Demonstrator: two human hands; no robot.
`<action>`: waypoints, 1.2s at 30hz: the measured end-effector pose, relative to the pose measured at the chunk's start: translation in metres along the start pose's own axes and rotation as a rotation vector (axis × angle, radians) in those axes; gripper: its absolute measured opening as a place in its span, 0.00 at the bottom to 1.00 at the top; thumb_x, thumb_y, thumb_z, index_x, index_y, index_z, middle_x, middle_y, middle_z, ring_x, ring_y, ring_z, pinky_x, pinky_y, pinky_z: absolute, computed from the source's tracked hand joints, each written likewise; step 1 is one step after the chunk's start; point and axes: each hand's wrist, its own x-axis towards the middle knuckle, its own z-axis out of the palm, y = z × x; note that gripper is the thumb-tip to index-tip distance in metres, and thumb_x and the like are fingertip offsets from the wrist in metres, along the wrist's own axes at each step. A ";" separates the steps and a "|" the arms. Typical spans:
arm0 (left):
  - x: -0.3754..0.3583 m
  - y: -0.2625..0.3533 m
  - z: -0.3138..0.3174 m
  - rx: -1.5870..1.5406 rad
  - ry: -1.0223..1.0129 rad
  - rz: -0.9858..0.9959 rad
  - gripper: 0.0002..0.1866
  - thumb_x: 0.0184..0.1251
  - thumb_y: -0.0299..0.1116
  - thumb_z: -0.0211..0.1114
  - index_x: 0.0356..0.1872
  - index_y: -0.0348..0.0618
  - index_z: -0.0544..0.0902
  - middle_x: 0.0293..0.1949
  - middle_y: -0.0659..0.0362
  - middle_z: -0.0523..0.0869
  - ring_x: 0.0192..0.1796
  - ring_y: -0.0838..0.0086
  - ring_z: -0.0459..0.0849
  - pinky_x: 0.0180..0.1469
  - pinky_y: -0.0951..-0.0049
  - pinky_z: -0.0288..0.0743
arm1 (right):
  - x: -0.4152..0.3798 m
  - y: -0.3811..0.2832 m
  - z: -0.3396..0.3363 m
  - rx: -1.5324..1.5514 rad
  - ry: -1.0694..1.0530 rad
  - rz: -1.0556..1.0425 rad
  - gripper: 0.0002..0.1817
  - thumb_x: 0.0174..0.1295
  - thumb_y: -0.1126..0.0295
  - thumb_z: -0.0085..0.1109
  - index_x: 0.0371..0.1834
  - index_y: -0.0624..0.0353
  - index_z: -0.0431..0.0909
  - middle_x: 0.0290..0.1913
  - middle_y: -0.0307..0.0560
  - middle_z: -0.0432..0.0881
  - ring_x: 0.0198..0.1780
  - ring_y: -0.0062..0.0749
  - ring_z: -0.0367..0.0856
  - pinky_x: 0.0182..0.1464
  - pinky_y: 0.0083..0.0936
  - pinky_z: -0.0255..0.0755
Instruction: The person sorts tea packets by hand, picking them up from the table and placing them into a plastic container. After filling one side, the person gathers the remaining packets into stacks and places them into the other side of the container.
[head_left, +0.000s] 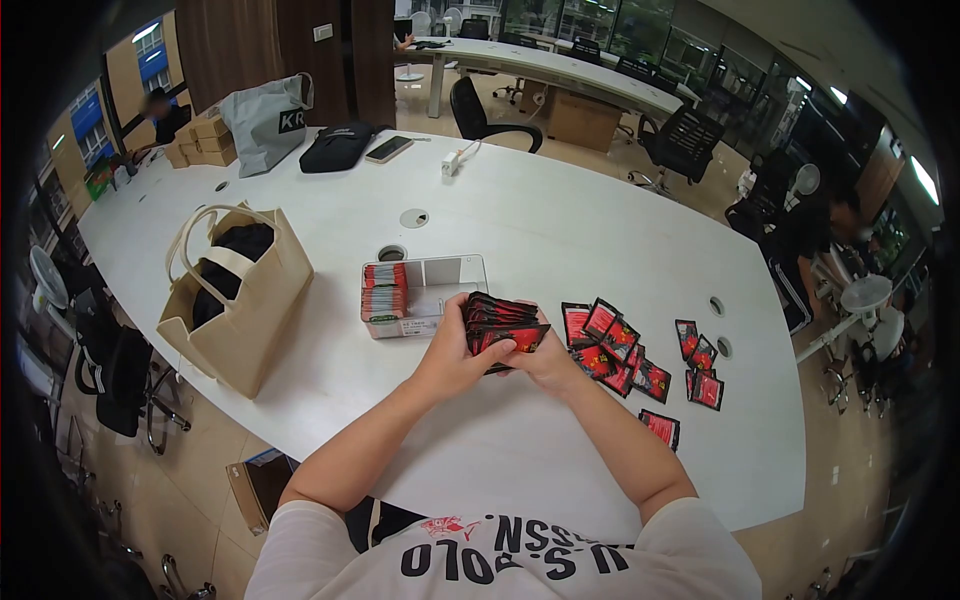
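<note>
Between my two hands is a stack of small black-and-red packets (497,320), fanned a little at the top. My left hand (452,349) grips the stack's left side, its thumb lying across the front. From the right, my right hand (545,362) closes round the lower right side, its fingers partly hidden behind the packets. Just beyond my left hand stands a clear plastic box (440,271), with rows of red-edged packets (384,292) filling its left part. Loose black-and-red packets (613,345) lie in a spread pile to the right of my hands.
A smaller packet group (703,365) lies farther right, and one packet (660,428) is nearer me. A beige tote bag (250,325) stands left. Toward the back are a grey bag (262,125), a black pouch (337,147), a phone (389,149) and a white plug (452,163).
</note>
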 end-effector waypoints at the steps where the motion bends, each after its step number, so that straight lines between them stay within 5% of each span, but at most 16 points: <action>1: 0.001 -0.003 -0.002 0.089 0.030 0.039 0.54 0.65 0.49 0.80 0.77 0.27 0.53 0.63 0.41 0.77 0.70 0.60 0.77 0.72 0.59 0.71 | 0.004 -0.001 -0.002 -0.018 -0.009 -0.047 0.46 0.55 0.70 0.84 0.73 0.52 0.62 0.63 0.46 0.80 0.62 0.32 0.84 0.55 0.35 0.87; 5: 0.010 0.015 -0.046 0.493 0.229 0.273 0.55 0.57 0.55 0.83 0.75 0.30 0.63 0.65 0.41 0.77 0.72 0.53 0.72 0.73 0.53 0.67 | 0.043 -0.042 0.002 -0.476 -0.025 -0.394 0.42 0.52 0.74 0.82 0.70 0.57 0.66 0.62 0.48 0.82 0.61 0.33 0.84 0.61 0.32 0.82; 7: 0.018 0.016 -0.081 0.567 0.350 0.339 0.56 0.53 0.57 0.84 0.74 0.32 0.67 0.66 0.42 0.77 0.72 0.49 0.70 0.73 0.50 0.65 | 0.060 -0.092 0.020 -0.796 -0.060 -0.364 0.41 0.49 0.73 0.80 0.67 0.59 0.69 0.56 0.52 0.86 0.57 0.36 0.87 0.59 0.33 0.81; 9: 0.018 0.011 -0.116 0.696 0.319 0.261 0.58 0.48 0.57 0.87 0.76 0.35 0.66 0.68 0.43 0.77 0.74 0.47 0.70 0.75 0.48 0.63 | 0.086 -0.117 0.038 -0.997 -0.134 -0.217 0.42 0.47 0.73 0.80 0.68 0.59 0.69 0.49 0.52 0.88 0.54 0.36 0.88 0.57 0.32 0.81; 10: 0.017 0.008 -0.127 0.760 0.304 0.223 0.60 0.45 0.56 0.88 0.77 0.37 0.66 0.69 0.44 0.76 0.74 0.45 0.70 0.76 0.47 0.61 | 0.101 -0.118 0.044 -1.153 -0.193 -0.239 0.41 0.45 0.72 0.81 0.65 0.60 0.71 0.47 0.58 0.88 0.51 0.47 0.89 0.55 0.35 0.83; 15: 0.007 -0.011 -0.136 0.881 0.065 -0.070 0.72 0.30 0.57 0.93 0.82 0.43 0.63 0.81 0.48 0.68 0.85 0.47 0.57 0.84 0.47 0.54 | 0.146 -0.076 0.082 -1.670 -0.327 -0.083 0.38 0.42 0.71 0.83 0.59 0.60 0.72 0.49 0.59 0.88 0.54 0.57 0.89 0.53 0.44 0.85; 19: 0.009 -0.007 -0.122 0.917 0.041 -0.109 0.70 0.31 0.54 0.93 0.81 0.46 0.64 0.81 0.50 0.67 0.85 0.49 0.58 0.84 0.47 0.54 | 0.159 -0.039 0.087 -1.603 -0.262 -0.054 0.37 0.46 0.70 0.83 0.59 0.61 0.71 0.49 0.61 0.88 0.55 0.55 0.89 0.53 0.45 0.86; 29: 0.009 -0.005 -0.118 0.939 0.125 -0.100 0.67 0.36 0.54 0.91 0.81 0.44 0.64 0.81 0.51 0.67 0.84 0.50 0.61 0.83 0.47 0.55 | 0.144 -0.051 0.072 -1.233 -0.165 -0.061 0.54 0.42 0.60 0.90 0.72 0.63 0.67 0.59 0.66 0.85 0.59 0.59 0.86 0.63 0.41 0.81; 36: 0.011 -0.012 -0.116 0.909 0.139 -0.047 0.67 0.34 0.53 0.92 0.81 0.45 0.65 0.80 0.51 0.70 0.83 0.50 0.62 0.82 0.44 0.54 | 0.146 -0.036 0.055 -1.401 -0.140 -0.068 0.52 0.42 0.63 0.88 0.72 0.61 0.66 0.52 0.65 0.88 0.57 0.58 0.88 0.57 0.45 0.84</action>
